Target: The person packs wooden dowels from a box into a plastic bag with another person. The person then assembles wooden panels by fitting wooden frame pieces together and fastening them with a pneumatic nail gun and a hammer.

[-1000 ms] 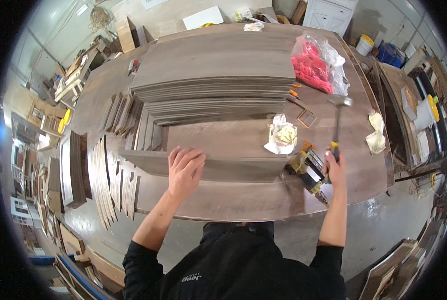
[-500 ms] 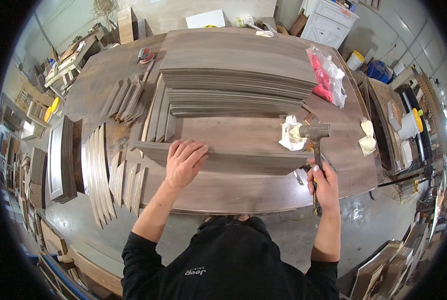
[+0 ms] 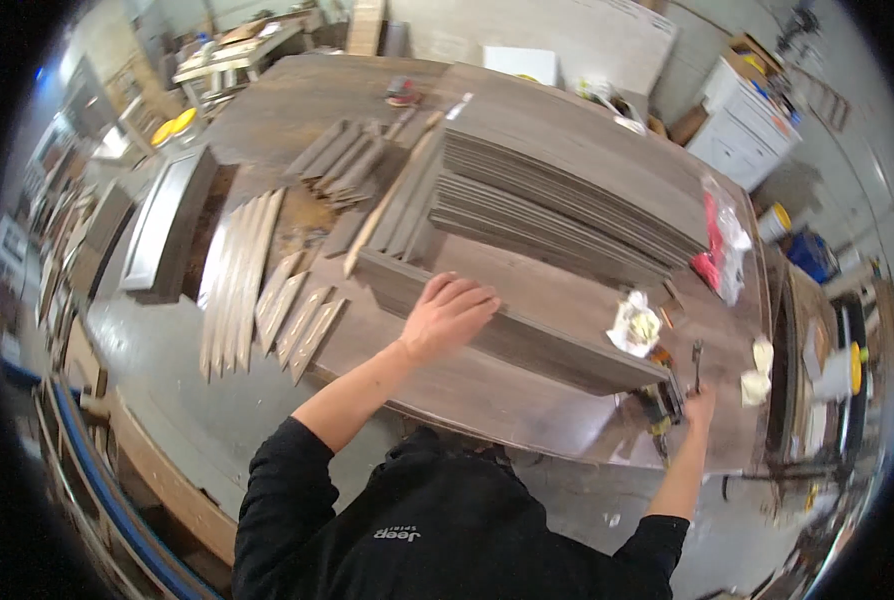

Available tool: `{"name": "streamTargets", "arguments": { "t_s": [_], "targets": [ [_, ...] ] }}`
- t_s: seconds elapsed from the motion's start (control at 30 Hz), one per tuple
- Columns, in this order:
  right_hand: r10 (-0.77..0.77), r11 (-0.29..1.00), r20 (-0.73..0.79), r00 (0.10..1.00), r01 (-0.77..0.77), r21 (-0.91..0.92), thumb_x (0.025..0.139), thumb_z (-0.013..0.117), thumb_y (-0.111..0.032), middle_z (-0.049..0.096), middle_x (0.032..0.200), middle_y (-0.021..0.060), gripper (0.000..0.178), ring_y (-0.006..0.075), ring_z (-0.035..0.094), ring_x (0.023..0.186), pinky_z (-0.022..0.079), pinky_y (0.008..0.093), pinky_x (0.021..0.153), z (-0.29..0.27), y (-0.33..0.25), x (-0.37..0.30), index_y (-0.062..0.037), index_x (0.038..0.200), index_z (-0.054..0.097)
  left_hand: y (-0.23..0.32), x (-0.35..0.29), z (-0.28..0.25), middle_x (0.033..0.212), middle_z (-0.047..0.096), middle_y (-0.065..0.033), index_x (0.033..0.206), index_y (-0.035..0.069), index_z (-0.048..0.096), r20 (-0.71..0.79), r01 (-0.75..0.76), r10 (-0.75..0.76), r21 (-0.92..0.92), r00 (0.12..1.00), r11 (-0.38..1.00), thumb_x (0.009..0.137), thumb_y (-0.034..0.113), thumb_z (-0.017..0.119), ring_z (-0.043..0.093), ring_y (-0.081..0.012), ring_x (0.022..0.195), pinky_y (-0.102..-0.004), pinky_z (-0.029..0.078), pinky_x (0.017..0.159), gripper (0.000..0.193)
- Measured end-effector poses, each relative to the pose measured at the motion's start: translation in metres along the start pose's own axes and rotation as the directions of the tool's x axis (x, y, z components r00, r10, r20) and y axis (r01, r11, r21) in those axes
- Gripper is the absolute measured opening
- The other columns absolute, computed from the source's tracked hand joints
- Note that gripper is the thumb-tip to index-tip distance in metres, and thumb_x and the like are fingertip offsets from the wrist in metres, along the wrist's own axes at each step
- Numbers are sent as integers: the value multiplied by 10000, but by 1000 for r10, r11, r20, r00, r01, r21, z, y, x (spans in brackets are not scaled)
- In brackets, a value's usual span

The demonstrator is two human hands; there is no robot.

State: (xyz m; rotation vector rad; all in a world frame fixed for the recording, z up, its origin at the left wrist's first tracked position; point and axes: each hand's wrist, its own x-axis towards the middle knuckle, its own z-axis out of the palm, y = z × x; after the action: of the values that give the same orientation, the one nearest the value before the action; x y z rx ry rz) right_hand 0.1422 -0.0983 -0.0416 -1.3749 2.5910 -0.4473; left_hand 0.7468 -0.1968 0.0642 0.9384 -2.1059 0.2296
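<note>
My left hand (image 3: 452,312) lies over the top edge of a grey-brown wooden board (image 3: 567,355) standing on edge, the front side of a long box-like frame. Its fingers reach over the edge, slightly blurred, and grasp nothing. Past the board's right end, my right hand (image 3: 701,405) is closed round a hammer (image 3: 698,365), its head up and now seen narrow. Close to that hand, at the board's end, is a dark power tool with yellow parts (image 3: 657,408), blurred and partly hidden. A crumpled white paper with a pale yellowish lump (image 3: 635,324) lies inside the frame's right end.
Behind the frame rises a stack of long grey-brown boards (image 3: 567,190). Mitred strips (image 3: 242,280) and short pieces (image 3: 342,165) lie to the left, near a red sander (image 3: 401,92). A red and clear plastic bag (image 3: 724,245) and a pale cloth (image 3: 757,372) are at right.
The view has swung, turning the table clockwise in the picture. My right hand has carried the hammer outward to the right, beyond the board's end. My left hand stays at the board's edge.
</note>
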Motion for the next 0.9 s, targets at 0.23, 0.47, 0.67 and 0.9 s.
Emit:
{"name": "streamTargets", "arguments": {
  "t_s": [0.23, 0.47, 0.67, 0.9],
  "targets": [
    [61, 799, -43, 997, -23, 600, 962, 611, -247, 701, 1130, 148, 342, 252, 667, 1019, 502, 410, 831, 52, 30, 59, -14, 1207, 657, 6, 0, -17, 1209, 667, -9, 1146, 129, 692, 118, 76, -61, -122, 991, 990, 810, 123, 747, 594, -226, 1176, -489, 378, 1096, 341],
    [-29, -18, 243, 970, -243, 970, 1015, 543, -362, 612, 1333, 72, 468, 212, 528, 1293, 405, 380, 1023, 14, -115, -94, -71, 1381, 536, -72, -32, -31, 1153, 653, -153, 1152, 47, 657, -452, 743, -611, 208, 649, 636, 872, 328, 744, 596, -297, 1128, -481, 373, 1062, 406],
    [224, 263, 81, 971, -140, 954, 1034, 510, -450, 602, 1288, 96, 542, 216, 578, 1214, 454, 353, 935, 11, -148, -136, 3, 1328, 555, -87, -40, -49, 917, 644, -104, 1027, -17, 653, 14, 923, -967, -303, 255, 239, 879, 415, 743, 608, -186, 877, -335, 491, 763, 466],
    [184, 634, -52, 982, -78, 769, 1011, 574, -325, 735, 989, 168, 451, 196, 689, 858, 506, 305, 739, -23, -173, -149, 96, 1138, 674, -87, -45, -66, 1033, 640, -34, 1077, 40, 659, 232, 875, -965, -484, 124, -4, 925, 422, 688, 584, -174, 990, -360, 497, 813, 411]
  ]
}}
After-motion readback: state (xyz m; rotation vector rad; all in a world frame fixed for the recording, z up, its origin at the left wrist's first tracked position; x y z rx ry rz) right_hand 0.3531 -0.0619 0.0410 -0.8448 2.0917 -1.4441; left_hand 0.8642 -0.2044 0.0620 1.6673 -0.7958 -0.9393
